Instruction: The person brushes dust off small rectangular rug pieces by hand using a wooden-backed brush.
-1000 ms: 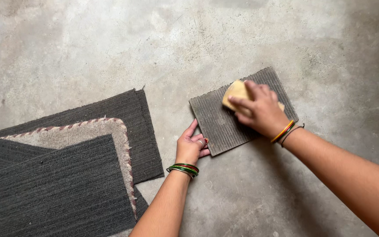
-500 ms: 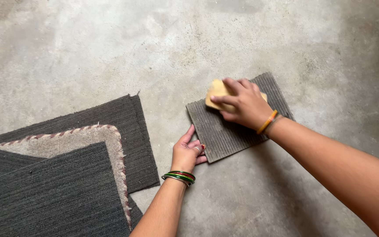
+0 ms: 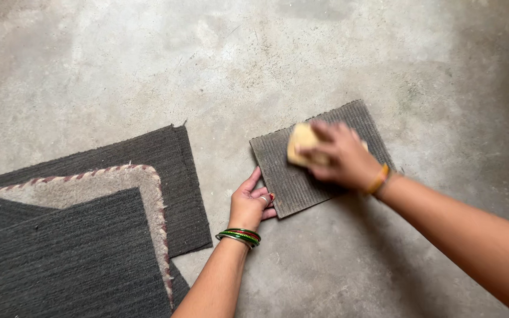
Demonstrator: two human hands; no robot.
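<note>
While the right hand presses a yellow sponge under curled fingers onto a small ribbed grey carpet square lying on the concrete floor, its motion blurs the grip. Just below and left of it, the left hand lies mostly open, fingertips pinning the square's near corner. Further left of that hand sit overlapping dark mats and a beige rug with braided edging.

Bare concrete floor under a small ribbed mat and stacked dark mats
</note>
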